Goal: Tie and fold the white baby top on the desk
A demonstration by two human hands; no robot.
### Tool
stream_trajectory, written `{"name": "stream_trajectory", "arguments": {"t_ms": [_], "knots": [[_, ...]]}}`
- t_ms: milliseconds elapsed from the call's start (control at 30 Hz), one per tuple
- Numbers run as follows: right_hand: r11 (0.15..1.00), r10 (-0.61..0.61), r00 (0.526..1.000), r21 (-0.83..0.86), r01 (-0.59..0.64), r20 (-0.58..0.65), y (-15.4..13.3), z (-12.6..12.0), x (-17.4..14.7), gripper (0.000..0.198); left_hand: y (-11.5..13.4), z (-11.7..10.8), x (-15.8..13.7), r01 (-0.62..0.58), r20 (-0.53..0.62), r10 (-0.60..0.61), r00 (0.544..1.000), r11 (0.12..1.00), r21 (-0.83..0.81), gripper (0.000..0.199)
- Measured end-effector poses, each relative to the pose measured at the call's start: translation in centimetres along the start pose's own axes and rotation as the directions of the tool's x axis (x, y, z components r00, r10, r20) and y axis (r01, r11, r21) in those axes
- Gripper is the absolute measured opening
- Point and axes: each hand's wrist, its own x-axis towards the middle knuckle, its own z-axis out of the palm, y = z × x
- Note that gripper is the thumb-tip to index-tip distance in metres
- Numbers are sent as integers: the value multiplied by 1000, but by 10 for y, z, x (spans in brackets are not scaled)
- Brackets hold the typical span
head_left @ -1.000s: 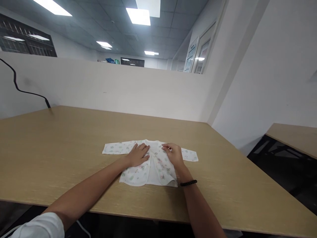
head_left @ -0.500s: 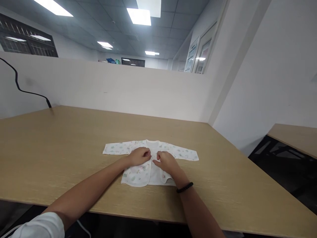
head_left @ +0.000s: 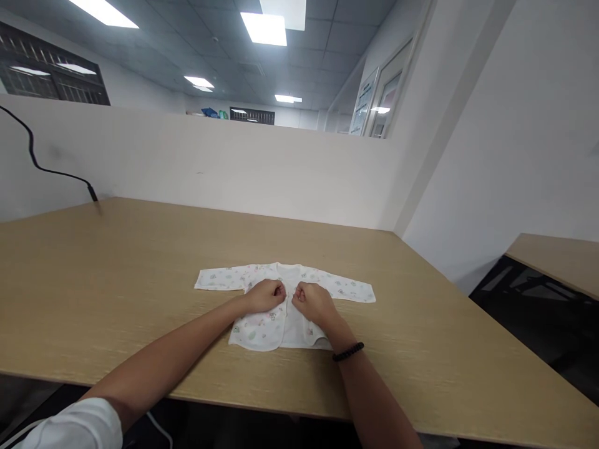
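A small white baby jacket (head_left: 259, 331) with a print of little coloured figures lies spread on the table, sleeves out to both sides and its front parted down the middle. My left hand (head_left: 266, 295) is closed at the front edge on the left, thumb and fingers pinched on the cloth. Facing it across the opening, my right hand (head_left: 314, 304) has its fingers curled in a pinch on the right front edge. The fingertips partly hide the fabric they grip. At the lower right, the hem is slightly lifted and folded.
The wooden table (head_left: 140, 268) reaches back to a low white partition (head_left: 262, 168). A black cable (head_left: 60, 174) hangs over the partition at the left. Another table (head_left: 556, 252) stands at the right beyond a white wall. A black bead bracelet (head_left: 349, 352) circles my right wrist.
My right thumb and fingers, apart half a second ago, have come together on the jacket's edge. My left hand and the jacket have hardly moved.
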Motion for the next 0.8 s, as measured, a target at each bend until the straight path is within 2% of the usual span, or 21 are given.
{"name": "stream_trajectory", "arguments": {"t_ms": [167,300,367,467,600,800], "knots": [[980,-56,998,-191,54,-7,1,3,-2,19,2,0,1,71,-48,-72,996,997,-31,25],[967,-87,996,-240,82,-12,-2,6,-1,17,2,0,2,35,-39,-36,999,999,-22,24],[982,-72,997,-178,65,-29,-3,7,2,16,2,1,2,-3,-26,2,1000,1000,-4,22],[999,-26,998,24,27,-51,-1,9,6,12,1,1,2,-39,-15,39,999,999,35,21],[966,-3,1000,258,10,-28,0,13,9,11,-1,2,3,-44,-22,45,999,998,46,19],[967,10,1000,255,-6,-13,-4,15,7,7,-5,6,5,-35,-27,35,999,999,23,10]]}}
